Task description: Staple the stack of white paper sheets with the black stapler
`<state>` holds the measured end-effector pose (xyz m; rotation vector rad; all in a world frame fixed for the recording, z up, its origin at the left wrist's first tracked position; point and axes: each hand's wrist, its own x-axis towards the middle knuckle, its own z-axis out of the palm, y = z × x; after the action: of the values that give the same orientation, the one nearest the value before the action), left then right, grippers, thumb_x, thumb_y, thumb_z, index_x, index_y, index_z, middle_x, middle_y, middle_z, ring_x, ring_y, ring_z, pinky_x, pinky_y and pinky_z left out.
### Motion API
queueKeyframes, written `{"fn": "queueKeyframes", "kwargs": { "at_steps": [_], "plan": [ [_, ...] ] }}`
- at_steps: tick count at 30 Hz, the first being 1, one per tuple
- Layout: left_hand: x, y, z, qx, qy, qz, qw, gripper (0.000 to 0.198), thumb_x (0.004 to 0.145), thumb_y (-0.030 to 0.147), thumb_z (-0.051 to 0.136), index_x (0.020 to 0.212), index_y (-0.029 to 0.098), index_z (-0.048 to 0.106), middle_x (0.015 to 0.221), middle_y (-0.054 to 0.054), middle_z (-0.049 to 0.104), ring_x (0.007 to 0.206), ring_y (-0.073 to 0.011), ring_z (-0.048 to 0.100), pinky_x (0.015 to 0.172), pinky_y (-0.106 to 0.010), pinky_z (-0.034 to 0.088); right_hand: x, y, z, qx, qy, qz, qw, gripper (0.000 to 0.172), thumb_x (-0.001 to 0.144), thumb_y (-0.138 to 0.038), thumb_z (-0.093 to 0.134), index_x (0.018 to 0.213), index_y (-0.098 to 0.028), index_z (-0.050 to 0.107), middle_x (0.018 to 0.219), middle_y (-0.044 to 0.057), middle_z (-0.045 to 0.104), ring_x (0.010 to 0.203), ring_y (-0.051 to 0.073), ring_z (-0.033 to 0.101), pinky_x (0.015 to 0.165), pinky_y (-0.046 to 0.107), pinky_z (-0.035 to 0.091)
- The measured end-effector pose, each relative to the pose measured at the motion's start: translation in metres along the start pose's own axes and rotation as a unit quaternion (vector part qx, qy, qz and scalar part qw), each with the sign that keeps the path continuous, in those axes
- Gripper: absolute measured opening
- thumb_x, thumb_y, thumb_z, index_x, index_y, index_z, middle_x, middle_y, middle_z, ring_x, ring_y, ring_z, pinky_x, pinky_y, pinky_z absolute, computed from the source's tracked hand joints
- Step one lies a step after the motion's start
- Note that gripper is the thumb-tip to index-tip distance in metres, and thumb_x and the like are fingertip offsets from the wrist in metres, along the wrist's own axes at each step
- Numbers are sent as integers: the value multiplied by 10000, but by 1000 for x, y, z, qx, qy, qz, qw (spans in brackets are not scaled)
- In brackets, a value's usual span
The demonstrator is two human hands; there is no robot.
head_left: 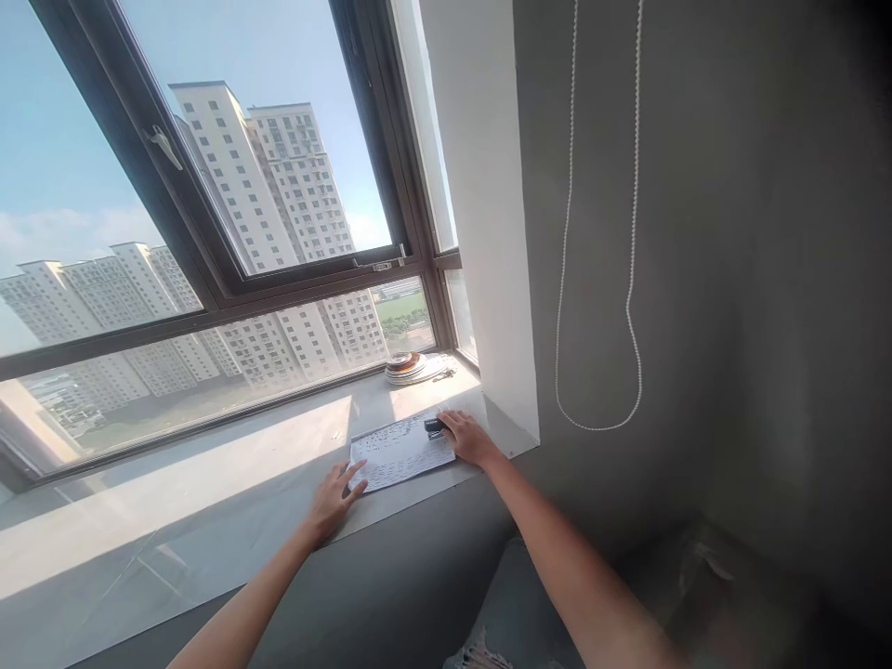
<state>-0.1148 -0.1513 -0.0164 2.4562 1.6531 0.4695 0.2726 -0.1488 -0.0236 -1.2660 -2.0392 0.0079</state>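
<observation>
A printed sheet of white paper (400,452), perhaps several sheets together, lies on the window sill. My left hand (334,502) rests at its left edge, fingers spread, with the fingertips on the paper. In my right hand (465,437) is a small black stapler (435,426), held over the paper's upper right corner. My fingers cover the stapler's right end. Whether its jaws are pressed together cannot be made out.
Behind the paper, a stack of round plate-like things (405,368) stands in the sill's corner, with small keys or metal bits (444,374) beside it. A beaded blind chain (634,232) hangs at the right wall. The dark-framed window (223,302) borders the sill (209,502).
</observation>
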Motion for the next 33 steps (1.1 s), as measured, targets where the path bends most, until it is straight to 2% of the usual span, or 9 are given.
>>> {"fn": "queueKeyframes", "kwargs": {
  "at_steps": [4,7,9,12,17,23,26,30,33],
  "plan": [
    [1,-3,1,-43,33,11,998,579,1003,629,384,1458,335,588,1440,-116,559,1320,-333,557,1100,-524,440,0,-4,-4,3,1,-31,999,463,1077,-339,376,1526,-269,461,1492,80,563,1390,256,483,1204,494,315],
    [1,-4,3,-64,37,8,997,565,1009,627,371,1428,331,607,1391,-109,575,1286,-323,575,1091,-523,443,0,-5,-6,-10,14,-41,999,519,1086,-360,338,1601,-293,354,1619,51,429,1507,240,354,1279,521,155],
    [1,-5,3,-71,41,6,997,562,1007,630,371,1414,328,613,1378,-108,574,1269,-327,583,1093,-537,435,0,-5,-7,-16,21,-36,999,562,1087,-355,316,1642,-294,256,1671,43,339,1549,229,281,1289,510,127],
    [1,-5,4,-76,42,8,996,562,998,637,384,1397,317,618,1361,-107,572,1200,-318,613,1095,-546,429,0,-4,-5,-22,-9,-24,999,613,1070,-359,364,1658,-298,202,1662,52,358,1540,235,301,1283,511,148],
    [1,-4,5,-73,36,13,997,530,1002,624,381,1308,294,663,1324,-99,573,1198,-307,600,1111,-521,419,0,-7,-3,-28,-47,-18,998,550,1020,-379,514,1559,-326,420,1491,60,564,1410,251,463,1261,536,176],
    [-2,-1,7,-66,44,6,997,536,996,630,390,1268,282,693,1314,-110,576,1196,-304,596,1072,-480,456,-1,-12,-6,-53,-58,-22,997,495,1000,-307,542,1492,-324,494,1431,70,592,1377,261,478,1235,533,207],
    [-3,0,8,-61,52,3,997,539,988,631,408,1270,278,702,1331,-108,574,1215,-304,593,1073,-466,458,-2,-12,-7,-55,-54,-15,997,566,1011,-299,507,1563,-312,385,1467,84,558,1358,265,486,1181,498,313],
    [-2,-1,10,-56,49,-4,997,553,981,647,410,1291,286,691,1361,-107,565,1223,-307,593,1031,-448,487,-2,-11,-8,-56,-55,16,997,737,1026,-337,478,1658,-314,99,1468,101,551,1333,281,500,1127,495,370],
    [-1,-2,11,-50,49,-4,998,563,986,651,388,1290,286,691,1350,-114,568,1227,-315,592,1037,-464,477,-1,-13,-11,-67,-65,12,996,735,1023,-339,484,1657,-327,112,1466,96,550,1352,287,483,1140,496,355]
  ]
}}
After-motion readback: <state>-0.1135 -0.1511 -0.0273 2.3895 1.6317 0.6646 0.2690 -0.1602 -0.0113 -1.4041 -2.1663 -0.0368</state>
